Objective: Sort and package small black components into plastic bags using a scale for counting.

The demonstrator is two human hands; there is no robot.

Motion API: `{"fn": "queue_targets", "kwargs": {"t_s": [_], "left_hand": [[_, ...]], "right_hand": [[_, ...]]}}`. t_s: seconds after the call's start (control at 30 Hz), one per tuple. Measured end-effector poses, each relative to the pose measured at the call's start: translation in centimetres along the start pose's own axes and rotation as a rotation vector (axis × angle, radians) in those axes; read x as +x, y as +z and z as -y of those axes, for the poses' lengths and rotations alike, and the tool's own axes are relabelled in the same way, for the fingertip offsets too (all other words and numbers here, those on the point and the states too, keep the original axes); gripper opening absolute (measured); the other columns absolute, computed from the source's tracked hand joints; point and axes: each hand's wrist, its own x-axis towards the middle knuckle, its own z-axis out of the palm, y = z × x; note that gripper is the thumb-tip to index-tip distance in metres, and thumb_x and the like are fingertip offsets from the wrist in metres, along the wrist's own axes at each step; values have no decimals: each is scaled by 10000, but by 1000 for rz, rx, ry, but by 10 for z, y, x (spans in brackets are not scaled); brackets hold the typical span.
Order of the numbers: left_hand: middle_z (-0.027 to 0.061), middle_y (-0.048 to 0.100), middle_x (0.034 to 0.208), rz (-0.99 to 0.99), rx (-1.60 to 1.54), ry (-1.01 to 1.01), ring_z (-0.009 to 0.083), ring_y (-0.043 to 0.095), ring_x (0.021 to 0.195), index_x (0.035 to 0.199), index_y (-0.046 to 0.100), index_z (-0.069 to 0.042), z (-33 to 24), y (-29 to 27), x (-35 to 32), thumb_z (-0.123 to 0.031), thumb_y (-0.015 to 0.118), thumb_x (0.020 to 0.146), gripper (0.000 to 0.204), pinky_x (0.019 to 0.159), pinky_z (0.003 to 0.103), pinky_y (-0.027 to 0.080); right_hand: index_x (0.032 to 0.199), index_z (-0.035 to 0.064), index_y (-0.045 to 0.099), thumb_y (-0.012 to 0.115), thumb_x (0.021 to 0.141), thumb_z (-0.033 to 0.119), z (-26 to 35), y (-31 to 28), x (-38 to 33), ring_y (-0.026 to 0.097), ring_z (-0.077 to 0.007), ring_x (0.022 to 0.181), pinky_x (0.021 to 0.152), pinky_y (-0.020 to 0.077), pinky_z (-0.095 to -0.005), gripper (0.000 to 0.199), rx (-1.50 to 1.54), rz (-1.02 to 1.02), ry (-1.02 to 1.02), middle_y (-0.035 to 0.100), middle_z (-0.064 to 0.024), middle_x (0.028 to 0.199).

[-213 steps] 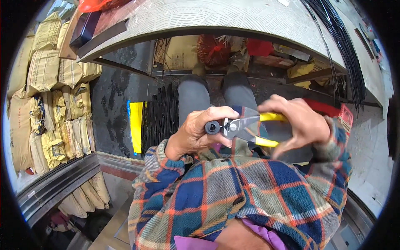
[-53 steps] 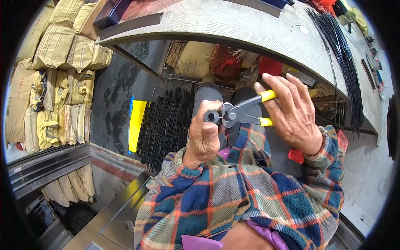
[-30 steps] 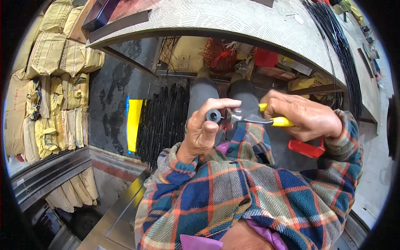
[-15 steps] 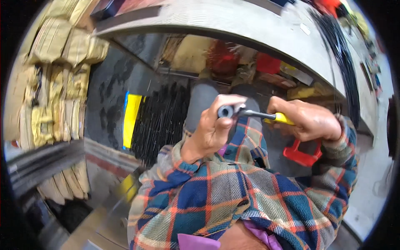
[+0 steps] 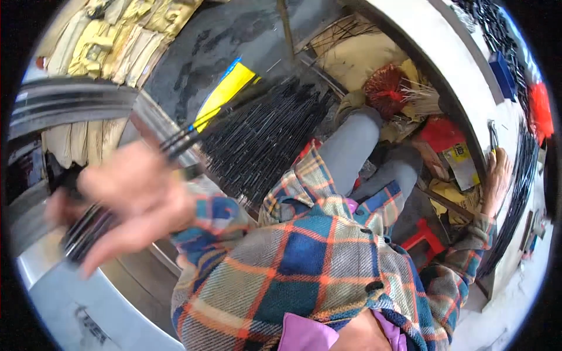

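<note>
My left hand (image 5: pixel 132 193) is out at the left, smeared by motion, closed loosely round long thin black rods (image 5: pixel 193 137). Their near ends show beyond the thumb; their far length slants up over a floor pile of similar black rods (image 5: pixel 275 137). At the right, my right hand (image 5: pixel 497 178) rests on the white tabletop with its fingers at the yellow handle of a slim hand tool (image 5: pixel 493 133). The tool's metal head lies on the table, and its exact kind is unclear.
A bundle of black strands (image 5: pixel 515 193) lies along the table (image 5: pixel 451 52) beside my right hand. A yellow sheet (image 5: pixel 225 96) lies beside the rod pile. Wrapped tan packs (image 5: pixel 117 50) are stacked at upper left. A red frame (image 5: pixel 424 237) stands under the table edge.
My hands have parted. The left has swung far left with the rods, seen end-on as a grey tube before; the right has carried the yellow-handled tool to the table. The view has turned.
</note>
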Motion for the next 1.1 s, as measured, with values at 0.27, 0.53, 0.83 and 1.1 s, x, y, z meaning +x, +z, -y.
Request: {"fn": "queue_targets", "kwargs": {"t_s": [0.27,0.53,0.83,1.1], "left_hand": [[229,613,883,882,786,-774,373,603,818,1150,546,-96,195,-67,-211,-237,554,861,321,674,385,484],[221,356,1336,1260,1218,-1142,443,244,1269,1380,211,-53,206,-109,-307,-470,515,825,758,987,620,148],[140,470,1262,1315,1237,-1034,413,268,1260,1210,492,-85,123,-113,-271,-423,480,855,490,977,642,122],[237,578,1026,1165,1214,-1072,411,552,917,1137,514,-23,94,-107,-278,-194,379,921,307,776,463,425]], "right_hand": [[960,82,564,458,861,118,3,37,-9,547,-279,970,801,449,-356,150,159,-223,155,577,-96,1046],[853,99,563,589,794,282,21,-2,-9,526,-245,864,715,429,-343,195,281,-257,157,569,-40,920],[1008,70,578,553,812,161,-23,38,-17,482,-283,1022,884,348,-386,218,-44,-353,328,527,-95,1144],[953,84,570,544,855,199,-10,46,6,560,-237,892,789,430,-352,154,159,-330,159,585,-56,958]]}}
